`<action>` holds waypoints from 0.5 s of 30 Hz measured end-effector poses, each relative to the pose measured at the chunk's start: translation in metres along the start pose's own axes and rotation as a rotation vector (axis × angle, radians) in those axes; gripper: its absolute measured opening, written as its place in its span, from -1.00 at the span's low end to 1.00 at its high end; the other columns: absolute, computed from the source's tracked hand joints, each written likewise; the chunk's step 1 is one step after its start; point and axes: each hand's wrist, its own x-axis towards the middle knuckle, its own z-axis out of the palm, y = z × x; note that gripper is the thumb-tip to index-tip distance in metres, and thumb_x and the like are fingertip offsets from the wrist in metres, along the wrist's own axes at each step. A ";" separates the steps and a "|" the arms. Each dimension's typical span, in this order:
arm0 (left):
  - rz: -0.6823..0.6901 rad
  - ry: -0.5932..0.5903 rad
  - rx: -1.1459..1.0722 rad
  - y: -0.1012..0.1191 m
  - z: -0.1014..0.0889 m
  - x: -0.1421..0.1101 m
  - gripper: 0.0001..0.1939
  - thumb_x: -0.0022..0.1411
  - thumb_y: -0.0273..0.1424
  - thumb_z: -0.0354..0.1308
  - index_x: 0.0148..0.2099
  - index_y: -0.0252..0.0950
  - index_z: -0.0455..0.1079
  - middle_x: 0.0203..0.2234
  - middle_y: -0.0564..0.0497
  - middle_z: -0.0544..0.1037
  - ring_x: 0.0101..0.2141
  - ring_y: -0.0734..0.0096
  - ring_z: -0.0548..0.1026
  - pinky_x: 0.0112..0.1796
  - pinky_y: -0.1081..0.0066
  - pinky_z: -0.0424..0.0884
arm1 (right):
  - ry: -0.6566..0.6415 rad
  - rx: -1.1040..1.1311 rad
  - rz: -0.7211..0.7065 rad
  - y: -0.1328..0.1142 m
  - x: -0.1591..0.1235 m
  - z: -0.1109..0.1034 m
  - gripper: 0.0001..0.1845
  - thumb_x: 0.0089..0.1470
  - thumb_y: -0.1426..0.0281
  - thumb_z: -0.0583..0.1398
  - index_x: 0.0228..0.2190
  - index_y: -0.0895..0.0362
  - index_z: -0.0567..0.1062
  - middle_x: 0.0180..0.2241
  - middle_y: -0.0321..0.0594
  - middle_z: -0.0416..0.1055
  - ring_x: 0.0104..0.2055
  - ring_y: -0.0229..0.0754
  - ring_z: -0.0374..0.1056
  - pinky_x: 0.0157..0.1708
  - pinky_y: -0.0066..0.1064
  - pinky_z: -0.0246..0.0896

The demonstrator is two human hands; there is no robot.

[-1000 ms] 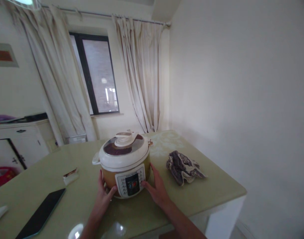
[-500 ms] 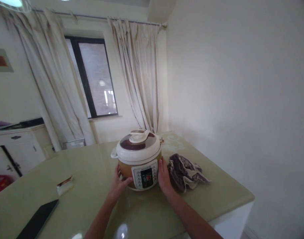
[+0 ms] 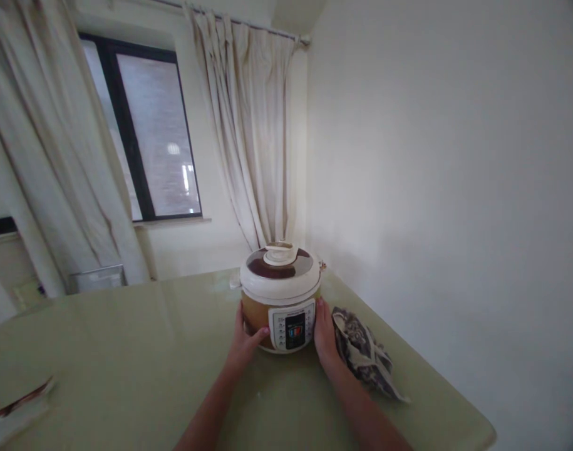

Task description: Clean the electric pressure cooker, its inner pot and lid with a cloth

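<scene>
A white and gold-brown electric pressure cooker [image 3: 255,311] stands upright on the green tabletop. Its lid [image 3: 280,285] is on, and a panel with buttons and a small display [image 3: 294,331] faces me. My left hand [image 3: 243,341] wraps the lower left side, thumb pressed on the front beside the panel. Against the lower right side lies my right hand [image 3: 324,332], its fingers along the body and partly hidden. Between them, both hands hold the cooker. A crumpled purple-grey and cream patterned cloth [image 3: 366,357] lies just right of my right hand.
The glossy green table [image 3: 140,351] has a rounded corner at right and runs along a white wall [image 3: 431,188]. A small white and brown packet [image 3: 23,410] lies at the left front. Cream curtains [image 3: 248,125] and a dark-framed window [image 3: 157,131] are behind.
The cooker has moved away from me across the table, with both hands staying on it. My view has shifted forward and right; the dark flat object at left has left the frame.
</scene>
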 end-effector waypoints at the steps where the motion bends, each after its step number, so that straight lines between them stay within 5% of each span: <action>1: -0.002 0.014 0.002 -0.004 -0.001 -0.003 0.34 -0.10 -0.01 0.54 0.56 -0.09 -0.15 0.51 -0.26 0.03 0.41 -0.21 0.19 0.32 -0.02 0.31 | -0.003 -0.007 0.024 0.004 -0.005 -0.002 -0.05 0.27 -0.26 -0.02 0.29 0.22 0.41 0.30 0.06 0.38 0.38 0.08 0.24 0.38 -0.06 0.08; 4: 0.030 0.077 0.081 -0.012 -0.003 -0.014 0.18 0.07 -0.01 0.45 0.55 -0.09 -0.11 0.50 -0.24 0.05 0.41 -0.17 0.20 0.29 0.01 0.35 | -0.005 -0.051 0.056 0.016 -0.024 -0.007 -0.08 0.29 -0.20 0.00 0.36 0.22 0.32 0.38 0.03 0.26 0.45 0.04 0.13 0.43 -0.07 -0.02; 8: 0.118 0.213 0.262 -0.012 -0.003 -0.020 0.17 0.02 0.02 0.46 0.51 -0.20 -0.03 0.46 -0.32 0.07 0.44 -0.24 0.10 0.32 -0.14 0.27 | 0.015 -0.134 -0.058 0.020 -0.042 -0.012 -0.20 0.37 -0.09 -0.02 0.35 0.20 0.33 0.39 0.05 0.24 0.46 0.07 0.11 0.43 -0.05 -0.03; 15: 0.232 0.289 0.445 -0.007 -0.001 -0.021 -0.14 0.09 0.04 0.39 0.28 -0.31 0.25 0.16 -0.31 0.40 0.08 -0.07 0.50 0.10 -0.11 0.48 | 0.080 -0.172 -0.236 0.013 -0.041 -0.013 -0.39 0.40 0.03 0.01 0.21 0.19 0.40 0.20 0.12 0.41 0.28 0.09 0.29 0.31 -0.04 0.12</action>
